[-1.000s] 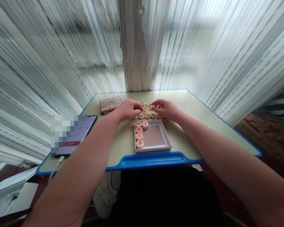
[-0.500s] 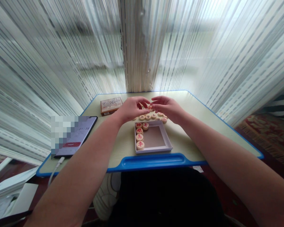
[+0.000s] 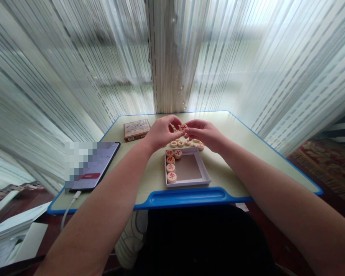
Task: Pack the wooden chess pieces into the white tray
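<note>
one round xiangqi piece raised between the fingertips of the left hand and right hand. flat face, marked in red, turned toward the camera and tipped upward; axis through the disc running from that face back toward the curtain. right grip clamped on the disc's right edge, between thumb and fingers. left grip with thumb and forefinger apart, tips at the disc's left edge; cannot tell whether pressing on it.

nearer the camera, a shallow white open box lying flat on the pale, blue-edged surface. inside, five red-marked pieces, face up: four in a column along the left wall, one beside the far end of that column. between open box and hands, loose xiangqi pieces lying flat, some with dark characters, partly hidden. left of the left hand, a printed box; nearer the camera, a phone, partly pixelated, with a white cable.
</note>
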`<state>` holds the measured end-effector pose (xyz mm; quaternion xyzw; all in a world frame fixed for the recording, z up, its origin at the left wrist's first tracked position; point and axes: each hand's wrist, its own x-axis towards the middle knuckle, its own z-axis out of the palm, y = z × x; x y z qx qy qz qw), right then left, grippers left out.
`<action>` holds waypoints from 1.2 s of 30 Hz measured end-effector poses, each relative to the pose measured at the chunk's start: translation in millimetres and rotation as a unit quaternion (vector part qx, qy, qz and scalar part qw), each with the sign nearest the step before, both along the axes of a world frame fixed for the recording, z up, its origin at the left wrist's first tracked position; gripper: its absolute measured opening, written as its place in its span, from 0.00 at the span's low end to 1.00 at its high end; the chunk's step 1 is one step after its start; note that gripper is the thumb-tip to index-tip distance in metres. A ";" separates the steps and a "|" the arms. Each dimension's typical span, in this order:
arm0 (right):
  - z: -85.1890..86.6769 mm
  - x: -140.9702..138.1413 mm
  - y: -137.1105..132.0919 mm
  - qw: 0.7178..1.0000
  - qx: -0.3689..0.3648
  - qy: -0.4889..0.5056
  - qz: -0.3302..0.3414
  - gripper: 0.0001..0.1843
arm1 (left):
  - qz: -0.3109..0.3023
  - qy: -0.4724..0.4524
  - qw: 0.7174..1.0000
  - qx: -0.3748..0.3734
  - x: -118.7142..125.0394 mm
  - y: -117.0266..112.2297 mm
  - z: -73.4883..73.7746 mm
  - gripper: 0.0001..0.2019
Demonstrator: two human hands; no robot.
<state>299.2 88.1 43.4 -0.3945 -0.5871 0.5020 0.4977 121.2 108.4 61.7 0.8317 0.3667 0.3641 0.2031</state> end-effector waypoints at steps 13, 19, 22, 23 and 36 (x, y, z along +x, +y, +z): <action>16.5 1.7 -17.3 0.991 0.031 -0.129 0.004 0.14 | -0.107 -0.023 0.980 -0.166 -2.4 -1.5 0.2 0.12; 18.0 4.0 -18.6 0.987 0.041 -0.156 -0.004 0.08 | -0.102 0.003 0.978 -0.183 -1.1 -3.8 2.1 0.10; 16.7 6.5 -16.7 0.982 0.024 -0.188 0.011 0.07 | -0.073 0.028 0.984 -0.163 -3.3 0.7 -0.2 0.10; 17.4 6.8 -17.9 0.977 0.021 -0.210 0.032 0.07 | -0.062 0.034 0.985 -0.155 -4.2 2.6 -1.3 0.10; 19.3 -0.5 -31.6 0.833 0.126 -0.496 0.211 0.09 | -0.028 0.078 0.989 -0.124 -4.8 5.9 -4.3 0.12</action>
